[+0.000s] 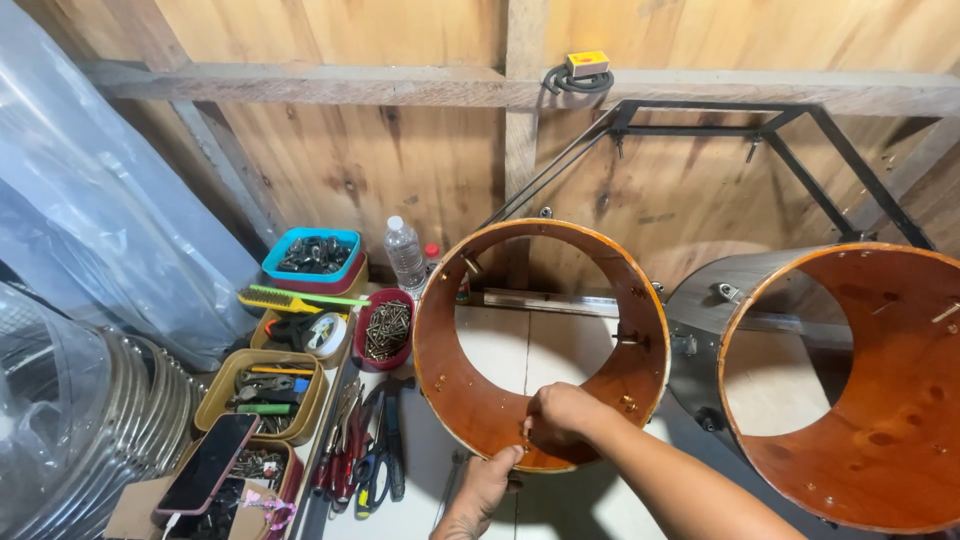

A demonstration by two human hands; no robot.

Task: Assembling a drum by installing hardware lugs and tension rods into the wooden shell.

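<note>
- The right hand (562, 412) reaches inside the near rim of the wooden drum shell (470, 395), fingers curled shut and pressed on the inner wall at a small fitting; what it pinches there is too small to tell.
- The left hand (487, 483) grips the same stretch of rim from outside and below, thumb up over the edge, so the wall sits sandwiched between the two hands.
- The right forearm comes in from the near right, wrist bent down into the shell; the left wrist rises straight from the near edge.
- The shell stands on its side on the pale tabletop (425, 470), centre of the scene, open end toward the camera.
- It looks like thin bent plywood: probably light for its size and stiff round the hoop, yet apt to roll. The lacquered inside looks slick, so the rim edge, held thumb over, seems the surest grip; the metal lugs and screws poking through could snag fingers.
- Just right stands a second, larger drum shell (880, 440) with a grey outer wrap.
- Left lie pliers (372, 460), a red bowl of screws (386, 330), a water bottle (405, 255), trays of small tools (265, 392) and a phone (207, 463).
</note>
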